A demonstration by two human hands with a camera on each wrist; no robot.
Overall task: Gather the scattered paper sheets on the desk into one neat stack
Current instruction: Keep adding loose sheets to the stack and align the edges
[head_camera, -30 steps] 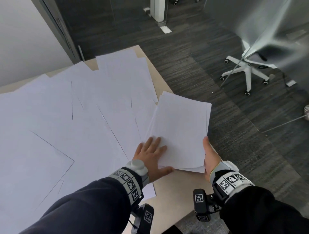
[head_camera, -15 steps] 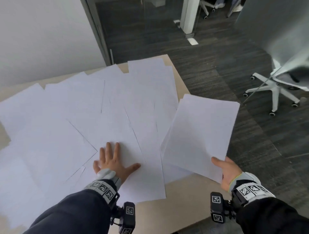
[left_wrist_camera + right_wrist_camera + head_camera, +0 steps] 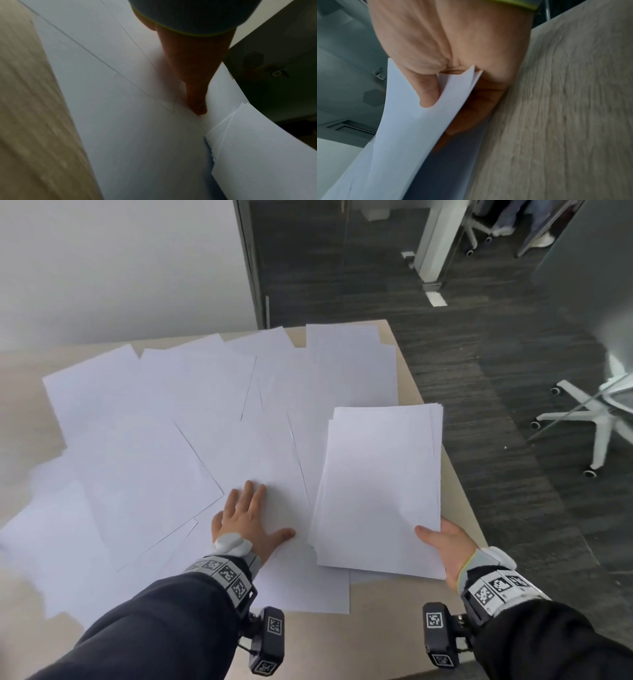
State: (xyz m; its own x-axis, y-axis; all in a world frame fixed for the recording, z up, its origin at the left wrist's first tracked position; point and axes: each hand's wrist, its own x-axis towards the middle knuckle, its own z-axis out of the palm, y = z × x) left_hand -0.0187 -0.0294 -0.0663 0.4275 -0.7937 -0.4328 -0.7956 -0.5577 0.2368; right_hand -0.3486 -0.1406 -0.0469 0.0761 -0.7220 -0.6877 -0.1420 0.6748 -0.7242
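Desk [image 3: 394, 635]: pale wood-grain laminate, matte, square-cornered. Loose sheets [image 3: 212, 392]: plain white rectangular paper, fanned and overlapping across most of the desk surface, edges askew. Gathered stack [image 3: 380, 491]: several white sheets, edges slightly stepped, at the desk's right edge, lifted at the near corner. Right hand [image 3: 445, 546] pinches that corner, thumb on top, fingers beneath. Left hand [image 3: 245, 517] lies flat, fingers extended, pressing a loose sheet just beside the stack.
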